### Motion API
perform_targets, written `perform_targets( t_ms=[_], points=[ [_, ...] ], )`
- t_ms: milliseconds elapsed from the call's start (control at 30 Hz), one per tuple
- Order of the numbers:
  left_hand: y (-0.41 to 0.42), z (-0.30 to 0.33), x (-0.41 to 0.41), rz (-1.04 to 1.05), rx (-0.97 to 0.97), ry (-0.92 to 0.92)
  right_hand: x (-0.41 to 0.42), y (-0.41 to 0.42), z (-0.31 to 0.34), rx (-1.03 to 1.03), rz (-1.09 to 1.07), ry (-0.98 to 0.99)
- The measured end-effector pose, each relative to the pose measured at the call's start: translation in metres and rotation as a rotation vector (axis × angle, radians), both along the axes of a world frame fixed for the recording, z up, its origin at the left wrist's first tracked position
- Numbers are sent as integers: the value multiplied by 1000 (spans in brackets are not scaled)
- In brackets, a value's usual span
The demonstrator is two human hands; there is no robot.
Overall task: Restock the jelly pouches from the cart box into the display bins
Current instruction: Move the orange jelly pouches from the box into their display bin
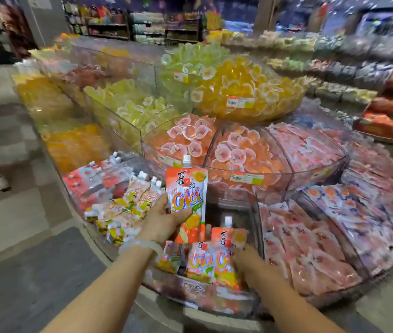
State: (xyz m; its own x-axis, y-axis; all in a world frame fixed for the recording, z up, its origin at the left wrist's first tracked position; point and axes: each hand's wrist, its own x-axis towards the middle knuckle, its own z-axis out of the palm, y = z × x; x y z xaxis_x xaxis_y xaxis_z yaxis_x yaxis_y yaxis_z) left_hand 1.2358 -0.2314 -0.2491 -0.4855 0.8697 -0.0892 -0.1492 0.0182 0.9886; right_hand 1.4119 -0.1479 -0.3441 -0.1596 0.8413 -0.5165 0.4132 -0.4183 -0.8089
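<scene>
Jelly pouch (186, 193) held upright over the clear display bin (243, 306), pinched low down by the left hand (164, 219).

Thumb across the pouch's front and fingers curled behind it, its white cap standing above the fingertips; a pale bracelet (142, 246) circles that wrist. Below and to the right of those fingers, the right hand (248, 260) reaches into the bin against the standing pouches (212, 258), blurred, so its grip cannot be told. Pink sachets (310, 248) fill the next compartment, beyond the right hand's fingers.
</scene>
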Motion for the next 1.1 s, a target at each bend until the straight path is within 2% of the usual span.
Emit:
perform_targets(
  t_ms=[133, 233, 367, 533, 600, 733, 867, 933, 1100],
  points=[
    [19, -14, -18, -115, -9, -15, -12, -11, -1, 47, 63, -307],
    [24, -28, -21, -185, 4, -9, -21, -20, 9, 61, 52, -444],
    [34, -36, -23, -227, -46, -22, -11, -19, 13, 314, 132, -649],
    [44, -42, -25, -216, -64, -13, -16, -19, 29, 527, 487, -1011],
    [44, -40, -24, -208, -72, -29, -19, -13, 38, 650, 550, -1072],
    [51, -41, -29, -178, -94, -8, -20, 15, 48, 575, 603, -1020],
    [55, -42, -32, -166, -94, -28, -24, 29, 48, 374, 615, -740],
    [56, -42, -32, -167, -72, -40, -21, 33, 54, 298, 680, -661],
    [56, -45, -34, -181, -63, -54, -12, 45, 64, 198, 735, -598]
  ],
)
